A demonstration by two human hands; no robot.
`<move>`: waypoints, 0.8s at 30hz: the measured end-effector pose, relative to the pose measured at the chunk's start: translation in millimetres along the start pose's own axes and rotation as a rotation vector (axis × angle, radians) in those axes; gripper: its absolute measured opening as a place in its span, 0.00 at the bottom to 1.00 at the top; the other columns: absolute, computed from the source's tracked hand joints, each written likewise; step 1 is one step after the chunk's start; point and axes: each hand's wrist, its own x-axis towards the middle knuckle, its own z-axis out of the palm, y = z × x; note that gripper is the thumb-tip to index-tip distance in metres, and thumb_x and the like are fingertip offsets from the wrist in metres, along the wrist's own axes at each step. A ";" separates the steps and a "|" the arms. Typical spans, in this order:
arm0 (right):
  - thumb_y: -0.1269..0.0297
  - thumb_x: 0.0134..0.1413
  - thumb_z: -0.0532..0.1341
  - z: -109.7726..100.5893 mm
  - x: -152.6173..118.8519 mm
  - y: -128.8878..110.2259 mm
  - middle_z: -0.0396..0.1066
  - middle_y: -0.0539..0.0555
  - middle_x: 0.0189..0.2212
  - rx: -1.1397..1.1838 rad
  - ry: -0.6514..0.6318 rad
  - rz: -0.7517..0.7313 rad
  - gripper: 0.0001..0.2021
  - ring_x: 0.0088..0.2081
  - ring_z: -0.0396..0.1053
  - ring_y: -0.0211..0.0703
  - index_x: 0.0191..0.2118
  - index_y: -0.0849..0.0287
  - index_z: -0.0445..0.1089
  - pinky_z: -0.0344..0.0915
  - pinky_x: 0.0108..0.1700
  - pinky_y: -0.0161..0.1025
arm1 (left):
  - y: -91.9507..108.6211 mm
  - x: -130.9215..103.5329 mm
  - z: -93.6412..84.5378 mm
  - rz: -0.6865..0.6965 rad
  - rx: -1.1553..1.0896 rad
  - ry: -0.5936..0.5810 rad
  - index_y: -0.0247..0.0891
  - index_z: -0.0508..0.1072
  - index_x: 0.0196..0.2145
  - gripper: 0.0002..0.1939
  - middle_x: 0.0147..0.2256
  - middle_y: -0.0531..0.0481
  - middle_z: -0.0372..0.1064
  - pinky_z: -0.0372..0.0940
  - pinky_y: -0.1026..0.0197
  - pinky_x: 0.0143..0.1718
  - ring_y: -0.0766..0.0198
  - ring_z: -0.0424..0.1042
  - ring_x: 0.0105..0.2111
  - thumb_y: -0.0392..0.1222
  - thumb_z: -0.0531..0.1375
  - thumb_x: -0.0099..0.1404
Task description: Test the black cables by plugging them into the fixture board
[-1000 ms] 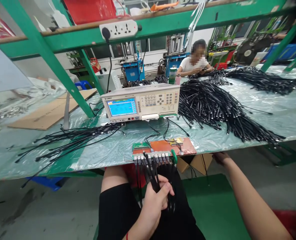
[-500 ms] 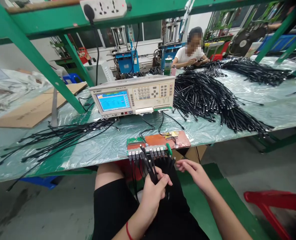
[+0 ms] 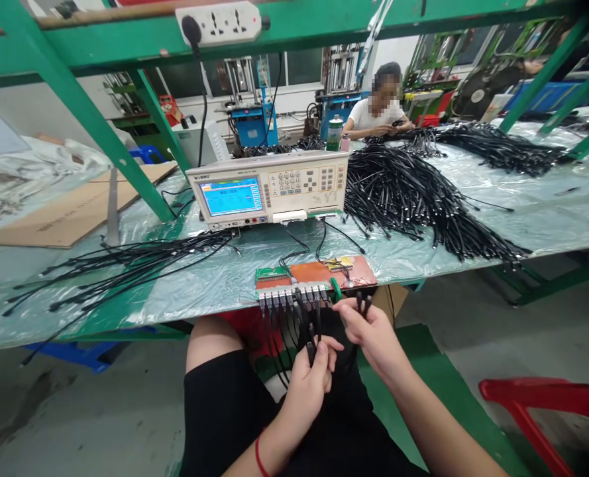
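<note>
Below the table edge, my left hand (image 3: pixel 310 379) is closed around several black cables (image 3: pixel 311 348), their connector ends pointing up. To its right, my right hand (image 3: pixel 371 334) is closed on other black cables (image 3: pixel 364 303) whose ends stick up past its fingers. Just above both hands lies a test board (image 3: pixel 307 273) with a row of connectors (image 3: pixel 294 296) along its front edge. Several black cables hang down from that row. A green loop (image 3: pixel 336 289) sits at the row's right end. Behind the board stands a tester (image 3: pixel 269 189) with a lit blue screen.
A large heap of black cables (image 3: pixel 403 192) covers the table right of the tester; a smaller bundle (image 3: pixel 140 268) lies left. Green frame bars (image 3: pixel 85 112) rise over the table (image 3: pixel 214 285). A red stool (image 3: pixel 547 394) is at lower right. Across the table a person (image 3: pixel 376 112) sits.
My right hand has moved left and up and now holds cables. The cables in my left hand sit lower, and more cables hang from the connector row. The tester's screen shows different content.
</note>
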 end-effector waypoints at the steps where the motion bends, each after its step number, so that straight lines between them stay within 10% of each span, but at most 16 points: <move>1: 0.46 0.47 0.73 4.5 0.4 1.9 0.57 0.46 0.20 -0.052 -0.034 0.018 0.22 0.18 0.46 0.28 0.36 0.62 0.75 0.44 0.17 0.29 | -2.0 -0.6 0.1 -0.009 0.002 -0.012 0.35 0.73 0.39 0.27 0.25 0.58 0.56 0.44 0.68 0.16 0.79 0.44 0.15 0.65 0.56 0.67; 6: 0.44 0.49 0.71 18.5 -2.6 6.2 0.71 0.52 0.28 0.044 -0.103 0.124 0.22 0.16 0.47 0.27 0.35 0.60 0.71 0.48 0.15 0.29 | -4.8 -0.3 2.0 -0.037 0.055 0.002 0.33 0.72 0.35 0.29 0.17 0.59 0.54 0.50 0.69 0.16 0.75 0.50 0.14 0.66 0.55 0.67; 10: 0.46 0.53 0.69 -1.2 7.6 16.1 0.54 0.42 0.17 0.157 0.120 -0.005 0.21 0.17 0.44 0.29 0.31 0.57 0.62 0.43 0.16 0.27 | 5.5 1.6 -0.4 0.067 0.000 0.200 0.34 0.74 0.42 0.27 0.28 0.49 0.70 0.71 0.63 0.29 0.66 0.70 0.26 0.65 0.58 0.66; 16: 0.41 0.47 0.71 -32.6 33.6 51.9 0.51 0.43 0.19 -0.010 0.305 -0.073 0.25 0.19 0.47 0.32 0.32 0.58 0.63 0.45 0.19 0.30 | 2.5 3.0 -6.9 -0.028 -0.133 0.192 0.40 0.64 0.36 0.25 0.18 0.65 0.42 0.42 0.74 0.13 0.77 0.37 0.14 0.66 0.59 0.65; 24: 0.42 0.52 0.69 -37.6 40.2 68.5 0.49 0.42 0.19 -0.027 0.276 -0.103 0.24 0.19 0.44 0.31 0.31 0.57 0.61 0.42 0.20 0.31 | -0.3 3.9 -3.2 0.004 -0.128 0.125 0.42 0.64 0.49 0.27 0.27 0.61 0.52 0.47 0.72 0.16 0.77 0.46 0.18 0.66 0.61 0.64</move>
